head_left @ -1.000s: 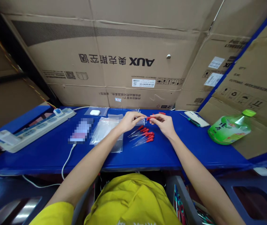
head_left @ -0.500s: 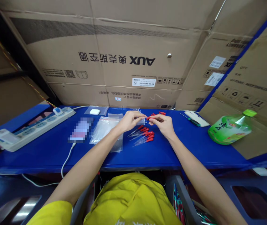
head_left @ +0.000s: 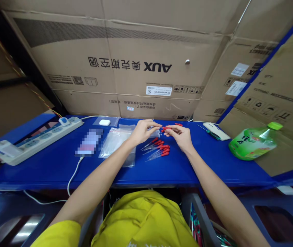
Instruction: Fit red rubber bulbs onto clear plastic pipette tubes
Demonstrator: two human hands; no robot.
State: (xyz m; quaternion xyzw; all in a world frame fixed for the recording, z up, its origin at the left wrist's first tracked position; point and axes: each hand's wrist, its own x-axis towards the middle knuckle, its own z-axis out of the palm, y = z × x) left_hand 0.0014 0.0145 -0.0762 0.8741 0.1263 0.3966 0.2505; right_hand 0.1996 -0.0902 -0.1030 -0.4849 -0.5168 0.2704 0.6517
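My left hand [head_left: 143, 132] is closed in a pinch on a thin clear dropper tube, which its fingers mostly hide. My right hand [head_left: 182, 136] pinches a red rubber bulb [head_left: 166, 129] at the tube's end, so the two hands nearly meet. Just below them on the blue table lie several droppers [head_left: 159, 148], red bulbs to the right and clear tips to the left. Loose clear tubes [head_left: 157, 133] lie under and behind my left hand. More red bulbs [head_left: 178, 124] lie behind my right hand, partly covered by it.
Clear plastic bags [head_left: 115, 142] lie left of the droppers, with a blurred-out phone [head_left: 89, 142] and a power strip [head_left: 43, 139] further left. A green-handled screwdriver [head_left: 213, 134], a white device [head_left: 217, 130] and a green bottle [head_left: 251, 144] are at right. Cardboard [head_left: 125, 41] walls the back.
My hands stay at the same spot. The fingers of my left hand are now stretched further toward the red bulb, and more of the bulb shows. The view has shifted slightly.
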